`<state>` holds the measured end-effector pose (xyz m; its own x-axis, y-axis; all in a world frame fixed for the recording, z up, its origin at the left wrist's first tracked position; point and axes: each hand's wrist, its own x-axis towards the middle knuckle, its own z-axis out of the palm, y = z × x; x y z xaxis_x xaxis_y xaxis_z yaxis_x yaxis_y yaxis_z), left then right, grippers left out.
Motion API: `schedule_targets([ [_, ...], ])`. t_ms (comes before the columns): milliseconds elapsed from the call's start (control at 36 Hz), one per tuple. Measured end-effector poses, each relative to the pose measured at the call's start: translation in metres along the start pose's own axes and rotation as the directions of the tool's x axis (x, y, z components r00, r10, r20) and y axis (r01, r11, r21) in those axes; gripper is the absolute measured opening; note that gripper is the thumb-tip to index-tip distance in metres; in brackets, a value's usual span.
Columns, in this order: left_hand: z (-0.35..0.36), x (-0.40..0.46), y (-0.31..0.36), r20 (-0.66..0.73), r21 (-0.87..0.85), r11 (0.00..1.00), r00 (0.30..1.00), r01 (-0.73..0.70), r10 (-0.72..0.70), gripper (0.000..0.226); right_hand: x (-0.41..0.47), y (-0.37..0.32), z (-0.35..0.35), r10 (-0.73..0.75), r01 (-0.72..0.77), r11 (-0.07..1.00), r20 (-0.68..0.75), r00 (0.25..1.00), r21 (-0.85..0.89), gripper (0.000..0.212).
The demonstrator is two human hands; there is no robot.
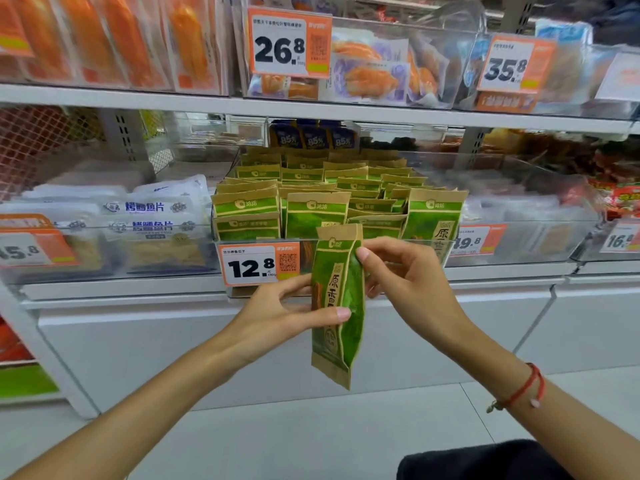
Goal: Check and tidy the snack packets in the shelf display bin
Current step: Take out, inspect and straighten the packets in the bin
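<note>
- Left hand (277,315) grips the lower left edge of one green snack packet (337,306), thumb laid across its front, fingers behind.
- That packet hangs upright, near the viewer, just in front of the 12.8 price tag (259,265).
- Right hand (405,271) pinches the packet's upper right edge, thumb tip on its side.
- Display bin (446,242) beyond holds rows of matching packets, mostly upright; checking seems mid-way, and this packet is yet to go back.

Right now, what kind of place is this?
Most likely a snack aisle in a shop or convenience store: white shelves carry clear display bins of packaged snacks, each fronted by an orange price tag. Both hands hold one green packet.
</note>
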<state>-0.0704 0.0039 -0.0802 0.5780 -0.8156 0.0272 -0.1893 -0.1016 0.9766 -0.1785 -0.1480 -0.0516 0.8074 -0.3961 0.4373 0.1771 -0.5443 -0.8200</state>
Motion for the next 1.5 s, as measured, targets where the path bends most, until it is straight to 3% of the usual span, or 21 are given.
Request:
schedule_targets([
  [194, 0.004, 0.001, 0.006, -0.056, -0.009, 1.0, 0.998, 0.001, -0.002, 0.038, 0.002, 0.001, -0.003, 0.032, -0.029, 0.995, -0.032, 0.999, 0.091, 0.014],
  [361, 0.0, 0.001, 0.004, -0.128, -0.09, 0.996, 0.992, -0.019, 0.007, 0.041, 0.001, -0.002, -0.008, 0.127, -0.151, 0.979, 0.169, 0.977, 0.136, 0.018],
  [528, -0.006, 0.002, 0.002, -0.173, -0.081, 0.996, 0.984, -0.046, 0.031, 0.062, -0.002, -0.005, -0.015, 0.144, -0.205, 0.961, 0.295, 0.944, 0.187, 0.03],
  [639, -0.007, 0.0, 0.005, -0.208, -0.093, 0.992, 0.976, -0.084, 0.063, 0.075, -0.006, -0.007, -0.015, 0.097, -0.134, 0.984, 0.275, 0.957, 0.121, 0.029],
  [833, -0.005, 0.0, 0.009, -0.283, -0.095, 0.99, 0.956, -0.105, 0.074, 0.067, -0.011, -0.012, -0.013, 0.141, -0.194, 0.968, 0.291, 0.946, 0.161, 0.021],
  [972, -0.003, -0.001, 0.009, -0.258, -0.045, 0.995, 0.963, -0.092, 0.077, 0.067, -0.012, -0.013, -0.003, 0.128, -0.144, 0.983, 0.141, 0.982, 0.113, 0.013],
  [1222, -0.002, -0.006, 0.015, -0.293, -0.062, 0.99, 0.951, -0.125, 0.102, 0.034, -0.01, -0.007, -0.004, 0.158, -0.164, 0.977, 0.057, 0.986, 0.137, 0.014],
  [1500, -0.003, -0.003, 0.013, -0.367, -0.086, 0.98, 0.921, -0.178, 0.135, 0.038, -0.007, -0.003, -0.002, 0.223, -0.233, 0.962, 0.08, 0.972, 0.143, 0.021],
])
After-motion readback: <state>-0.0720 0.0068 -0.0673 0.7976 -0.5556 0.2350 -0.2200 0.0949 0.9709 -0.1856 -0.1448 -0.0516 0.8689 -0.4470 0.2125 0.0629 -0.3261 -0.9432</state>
